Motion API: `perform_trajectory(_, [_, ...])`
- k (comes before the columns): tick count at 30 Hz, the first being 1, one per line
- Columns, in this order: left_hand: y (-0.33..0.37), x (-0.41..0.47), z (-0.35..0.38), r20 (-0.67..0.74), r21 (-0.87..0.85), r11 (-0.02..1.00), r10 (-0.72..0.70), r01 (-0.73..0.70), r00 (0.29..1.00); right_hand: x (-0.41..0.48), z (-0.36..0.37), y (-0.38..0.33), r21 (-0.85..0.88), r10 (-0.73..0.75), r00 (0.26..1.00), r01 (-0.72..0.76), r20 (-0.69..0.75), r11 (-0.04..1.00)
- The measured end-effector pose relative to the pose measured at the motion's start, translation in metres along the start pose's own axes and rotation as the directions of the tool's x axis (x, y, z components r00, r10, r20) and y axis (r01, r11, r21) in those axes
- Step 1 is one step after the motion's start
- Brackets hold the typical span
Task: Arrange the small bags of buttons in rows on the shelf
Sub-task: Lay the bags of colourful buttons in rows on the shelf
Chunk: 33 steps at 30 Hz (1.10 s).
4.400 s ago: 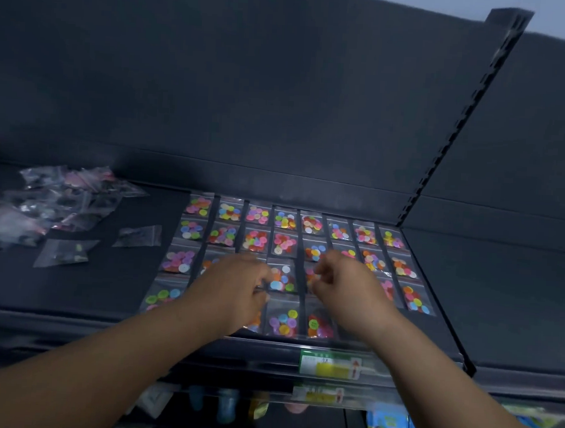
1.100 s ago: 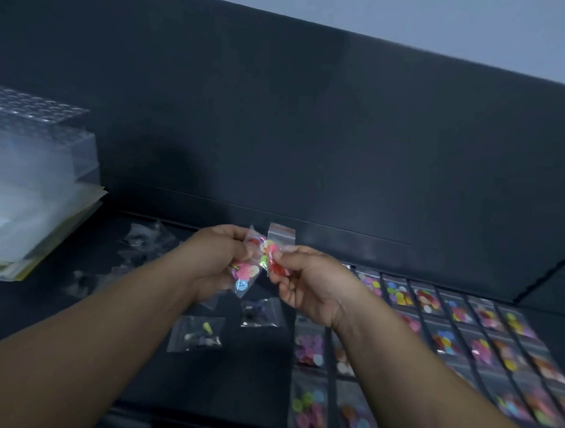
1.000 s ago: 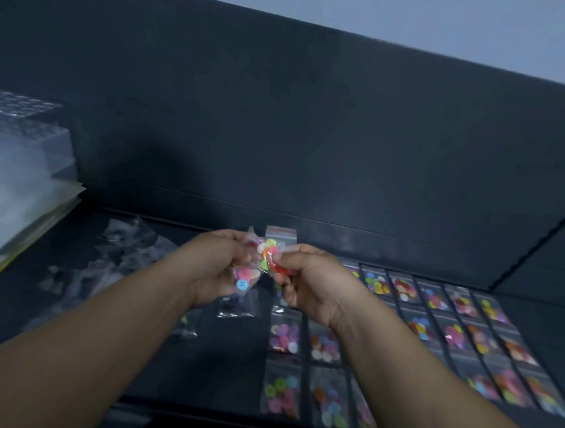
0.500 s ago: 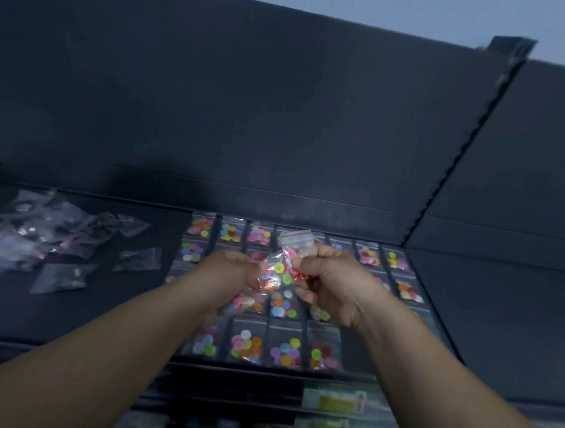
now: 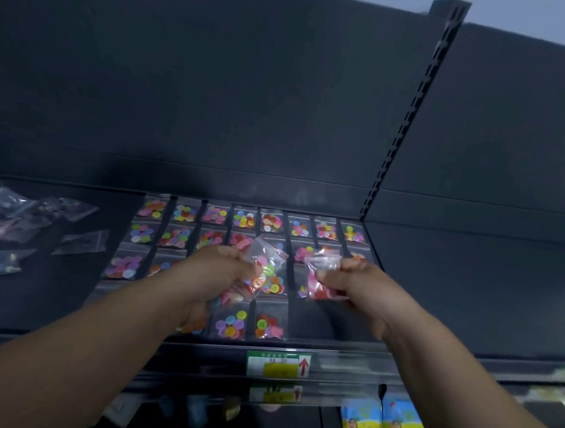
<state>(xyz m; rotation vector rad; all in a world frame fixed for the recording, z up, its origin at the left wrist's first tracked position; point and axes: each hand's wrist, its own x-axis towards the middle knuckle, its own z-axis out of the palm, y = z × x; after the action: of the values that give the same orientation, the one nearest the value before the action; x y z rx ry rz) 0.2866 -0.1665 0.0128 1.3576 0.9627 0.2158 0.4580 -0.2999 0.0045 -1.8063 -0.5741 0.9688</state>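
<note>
Small clear plastic bags of coloured buttons [image 5: 243,219] lie flat in neat rows on the dark grey metal shelf [image 5: 57,300], filling the middle of the head view, from the back panel at 12 o'clock to the front edge at 6 o'clock; the left hand [image 5: 217,276] hovers above the rows with its fingers curled, pinching one clear bag of mixed buttons [image 5: 267,262] by its edge; the right hand [image 5: 356,284], at 3 o'clock of the left and apart from it, pinches a clear bag of red and pink buttons [image 5: 320,283] between thumb and fingers; both held bags hang over the laid-out rows, and whether they touch them cannot be told; at 9 o'clock of the rows a loose heap of clear bags [image 5: 19,216] lies unsorted on the same shelf; at 6 o'clock, on the shelf's front edge, sits a green and yellow price label with a red arrow [image 5: 278,364]; lower, at 5 o'clock, two blue and yellow packets [image 5: 382,415] stand side by side; a dark slotted upright post [image 5: 406,128] rises at 1 o'clock against the back panel.
</note>
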Motion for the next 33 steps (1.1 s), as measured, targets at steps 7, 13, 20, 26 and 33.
perform_trajectory(7, [-0.003, -0.005, 0.011, 0.013, -0.025, 0.999, -0.025, 0.025, 1.0, -0.005, -0.001, 0.033, -0.194, 0.013, 0.999, -0.022, -0.048, 0.981])
perform_trajectory(13, [-0.004, -0.006, 0.016, 0.017, -0.044, 0.999, -0.016, 0.016, 1.0, 0.002, -0.003, 0.042, -0.37, -0.006, 1.0, -0.004, -0.027, 0.929])
perform_trajectory(20, [-0.009, -0.005, 0.016, 0.017, -0.037, 0.999, -0.022, 0.022, 1.0, 0.006, 0.001, 0.045, -0.502, -0.037, 0.999, 0.02, -0.024, 0.865])
perform_trajectory(26, [-0.007, -0.01, 0.02, 0.021, -0.029, 0.999, -0.025, 0.025, 0.999, 0.003, 0.004, 0.045, -0.633, -0.103, 0.993, 0.038, -0.066, 0.773])
perform_trajectory(33, [-0.008, -0.009, 0.023, 0.038, -0.091, 0.993, -0.066, 0.069, 0.997, -0.006, 0.003, 0.038, -0.543, -0.194, 0.97, 0.085, -0.147, 0.835])
